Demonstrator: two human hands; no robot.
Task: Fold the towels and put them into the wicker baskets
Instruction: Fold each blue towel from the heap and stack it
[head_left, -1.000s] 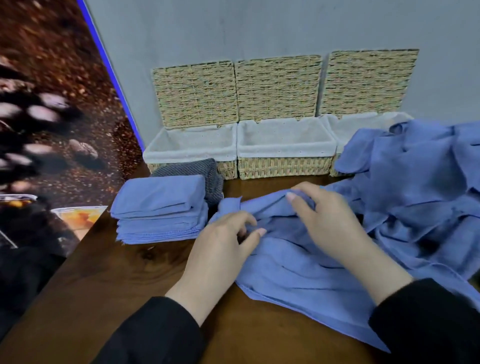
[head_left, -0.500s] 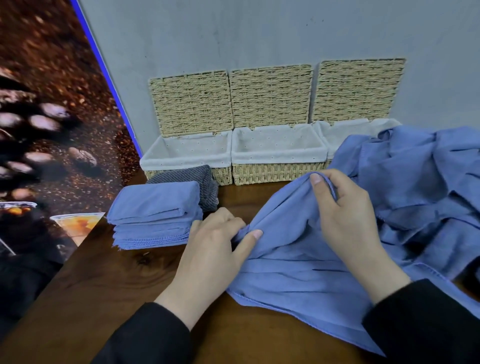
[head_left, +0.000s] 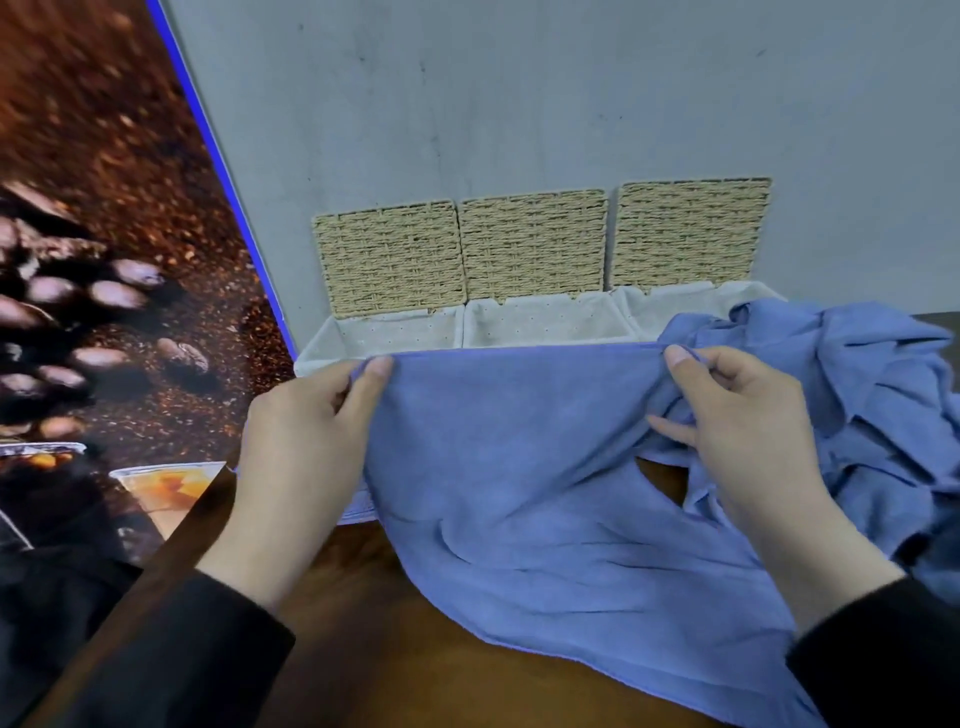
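Note:
A blue towel (head_left: 519, 467) hangs stretched between my hands above the wooden table (head_left: 415, 670), its lower part trailing on the wood. My left hand (head_left: 306, 441) pinches its upper left corner and my right hand (head_left: 737, 421) pinches the upper right corner. Behind the taut top edge stand three wicker baskets with white liners and raised lids: left (head_left: 384, 338), middle (head_left: 540, 322), right (head_left: 670, 306). A heap of unfolded blue towels (head_left: 857, 405) lies at the right. The stack of folded towels is almost wholly hidden behind my left hand and the held towel.
A grey wall (head_left: 519, 104) rises right behind the baskets. A printed panel with coffee beans (head_left: 104, 260) closes the left side. The table's left edge runs diagonally past my left sleeve (head_left: 171, 654).
Both hands have lifted the towel off the table and moved apart, pulling its top edge straight. The view has tilted upward, and the folded stack is now covered.

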